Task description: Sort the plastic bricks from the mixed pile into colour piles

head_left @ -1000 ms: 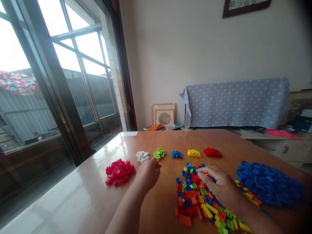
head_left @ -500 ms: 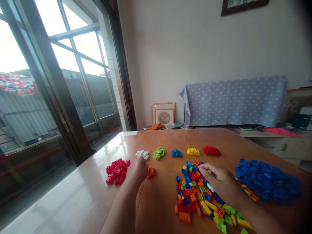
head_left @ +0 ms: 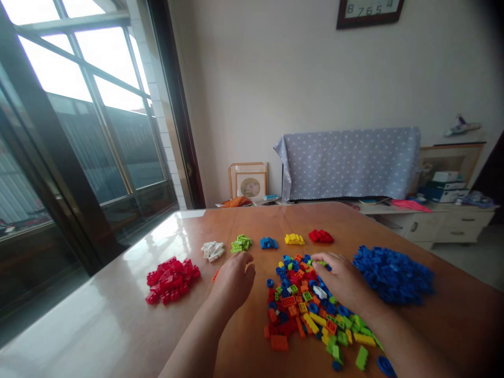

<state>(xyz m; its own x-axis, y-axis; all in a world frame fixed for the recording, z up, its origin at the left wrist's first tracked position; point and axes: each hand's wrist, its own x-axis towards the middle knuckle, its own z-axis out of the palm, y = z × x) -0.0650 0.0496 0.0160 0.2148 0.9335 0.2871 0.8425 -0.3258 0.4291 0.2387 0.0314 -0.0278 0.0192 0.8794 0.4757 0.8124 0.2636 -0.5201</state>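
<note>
Grip in the head view: the left hand (head_left: 235, 278) parted and seemingly unladen; the right hand (head_left: 342, 275) nearly pinched (any hold, I cannot tell) over mixed bricks (head_left: 289, 302) toward the bench's (head_left: 118, 320) near edge. Probably light, stiff, smooth; best taken by opposite sides.

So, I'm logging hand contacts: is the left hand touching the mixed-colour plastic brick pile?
Apart: the head view shows a strip of glossy brown tabletop between the left hand and the mixed-colour pile.
</note>
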